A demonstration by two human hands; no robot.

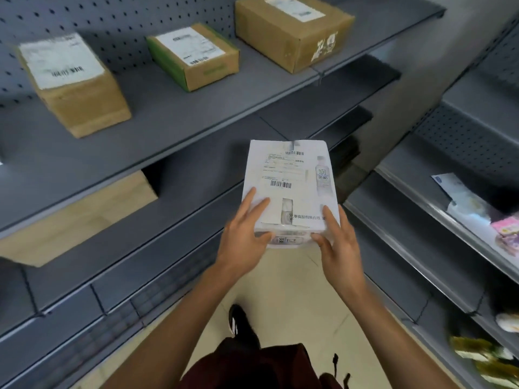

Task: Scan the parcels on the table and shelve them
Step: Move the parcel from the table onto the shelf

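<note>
A white parcel (pixel 289 186) with a shipping label and barcodes on top is held in the air in front of grey shelves. My left hand (pixel 244 234) grips its near left corner, fingers on top and thumb on the near side. My right hand (pixel 337 240) grips the near right corner the same way. The parcel hangs just in front of the middle grey shelf (pixel 196 175). On the upper shelf (pixel 157 119) stand three brown cardboard parcels: a left one (pixel 73 82), a green-edged one (pixel 193 54) and a large one (pixel 292 29).
Another cardboard box (pixel 78 217) lies on a lower shelf at left. A second shelf unit at right holds white bags (pixel 463 197), a pink packet (pixel 508 228) and yellow-green packets (pixel 483 357). Beige floor and my dark shoe (pixel 238 318) show below.
</note>
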